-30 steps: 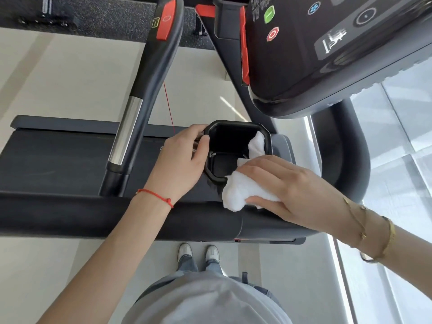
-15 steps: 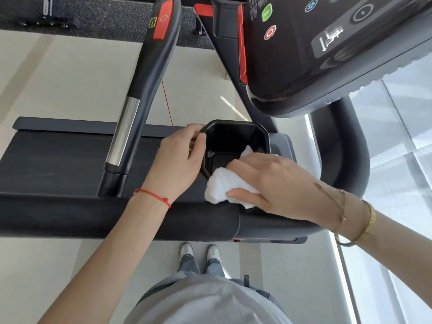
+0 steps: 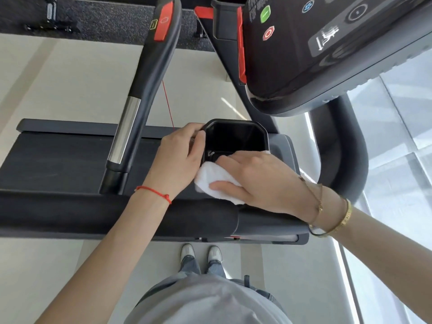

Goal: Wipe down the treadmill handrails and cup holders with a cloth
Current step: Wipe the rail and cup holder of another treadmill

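A black cup holder [image 3: 236,127] sits in the middle of the view, below the treadmill console. My left hand [image 3: 180,157] grips its left rim, thumb on the edge. My right hand [image 3: 254,178] holds a white cloth [image 3: 210,176] against the holder's near rim, fingers spread over the cloth and thumb under it. The cloth bunches between my two hands. A black handrail [image 3: 149,90] with a chrome band and a red pad runs up the left. A second, curved handrail [image 3: 350,146] passes on the right behind the console.
The console [image 3: 315,50] with green and red buttons hangs over the upper right. A red safety cord [image 3: 168,106] drops toward the holder. The treadmill belt [image 3: 58,157] lies left, its side rail [image 3: 93,216] crosses near me. My shoes [image 3: 201,253] stand on pale floor.
My right hand has slid the cloth leftward and down, out of the holder's right side and onto its near rim, close to my left hand. My left hand keeps its grip.
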`<state>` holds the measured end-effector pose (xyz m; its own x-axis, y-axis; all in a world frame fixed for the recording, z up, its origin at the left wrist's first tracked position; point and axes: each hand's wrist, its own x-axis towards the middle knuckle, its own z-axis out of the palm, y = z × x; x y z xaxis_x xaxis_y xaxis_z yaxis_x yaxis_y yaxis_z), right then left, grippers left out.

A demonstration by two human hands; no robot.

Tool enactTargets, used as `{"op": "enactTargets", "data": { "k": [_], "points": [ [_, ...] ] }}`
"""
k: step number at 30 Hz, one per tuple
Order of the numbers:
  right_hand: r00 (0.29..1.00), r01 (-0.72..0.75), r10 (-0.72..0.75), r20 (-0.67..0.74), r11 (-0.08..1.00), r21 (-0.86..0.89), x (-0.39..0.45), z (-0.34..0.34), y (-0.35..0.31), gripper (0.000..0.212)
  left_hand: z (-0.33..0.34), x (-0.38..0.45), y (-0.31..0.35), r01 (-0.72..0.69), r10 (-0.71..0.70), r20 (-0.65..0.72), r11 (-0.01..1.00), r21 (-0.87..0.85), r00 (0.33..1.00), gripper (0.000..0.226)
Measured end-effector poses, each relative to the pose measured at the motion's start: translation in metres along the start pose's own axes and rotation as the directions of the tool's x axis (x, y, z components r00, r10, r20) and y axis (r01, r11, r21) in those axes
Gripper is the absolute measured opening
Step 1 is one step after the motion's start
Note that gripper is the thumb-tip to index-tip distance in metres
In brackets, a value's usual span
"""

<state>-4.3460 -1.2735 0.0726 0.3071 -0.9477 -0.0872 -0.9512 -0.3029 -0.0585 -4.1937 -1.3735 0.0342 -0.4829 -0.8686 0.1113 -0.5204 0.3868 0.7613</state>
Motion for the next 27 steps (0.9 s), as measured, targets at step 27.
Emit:
{"op": "enactTargets", "data": {
  "k": [27],
  "points": [
    [0.689,-0.328,0.341,-0.64,0.934,0.145,-0.062,-0.009,-0.009,0.042,0.006,-0.001,-0.003,-0.012,0.012,0.008,0.999,0.046,1.0,0.031]
  ]
}}
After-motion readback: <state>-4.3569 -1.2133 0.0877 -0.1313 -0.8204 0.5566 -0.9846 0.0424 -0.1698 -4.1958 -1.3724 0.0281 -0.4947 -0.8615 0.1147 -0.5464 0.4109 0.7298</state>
